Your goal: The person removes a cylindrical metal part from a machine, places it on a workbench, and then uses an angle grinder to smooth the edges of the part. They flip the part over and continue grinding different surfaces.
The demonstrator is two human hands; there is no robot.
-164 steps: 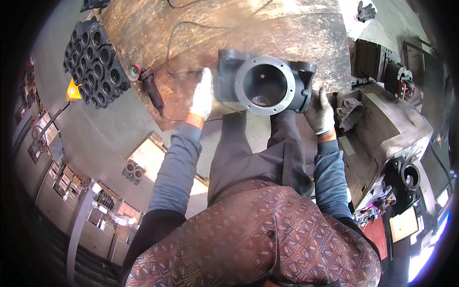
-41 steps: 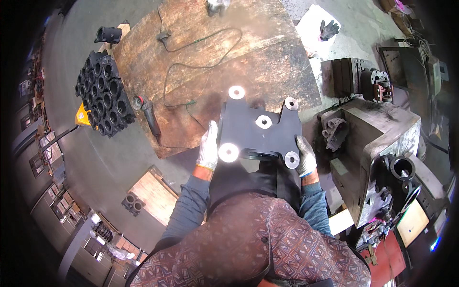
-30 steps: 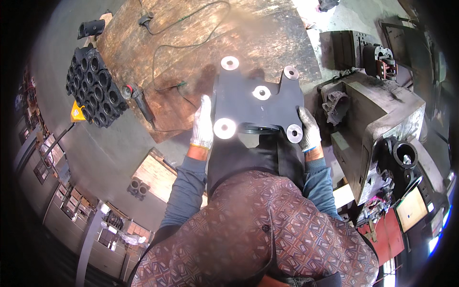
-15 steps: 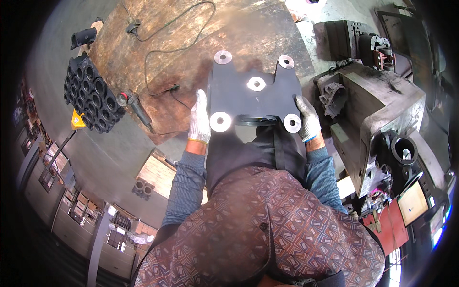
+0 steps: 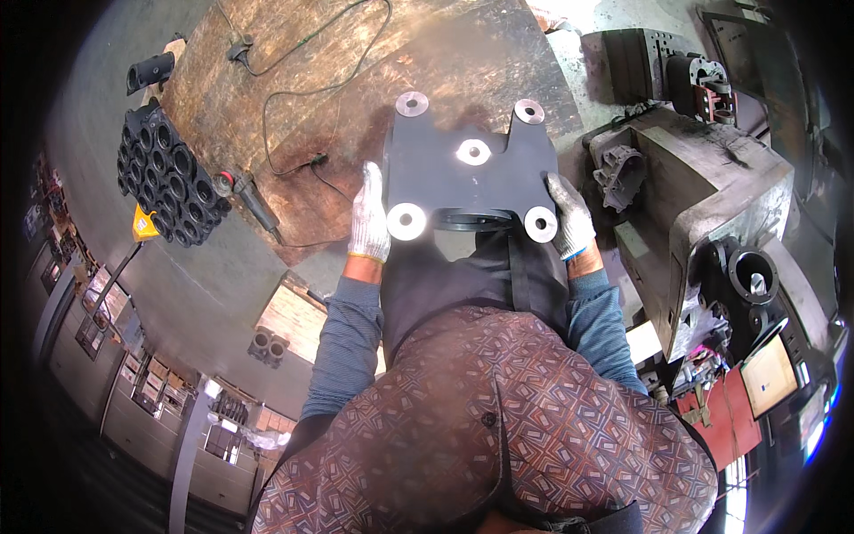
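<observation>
The left hand [image 5: 369, 216] and right hand [image 5: 570, 216] grasp the side edges of the dark metal casting [image 5: 467, 182] at frame centre; it looks heavy, rigid.

floor: concrete | brown board [image 5: 356, 98] | on board: cable [image 5: 302, 89], probably grinder [image 5: 253, 200]

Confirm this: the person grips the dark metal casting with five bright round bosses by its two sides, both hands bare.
Not quite. In the head view both hands wear white knit work gloves: the left hand and the right hand are not bare. The rest holds: they grip the dark metal casting with five bright round bosses by its two sides.
</observation>
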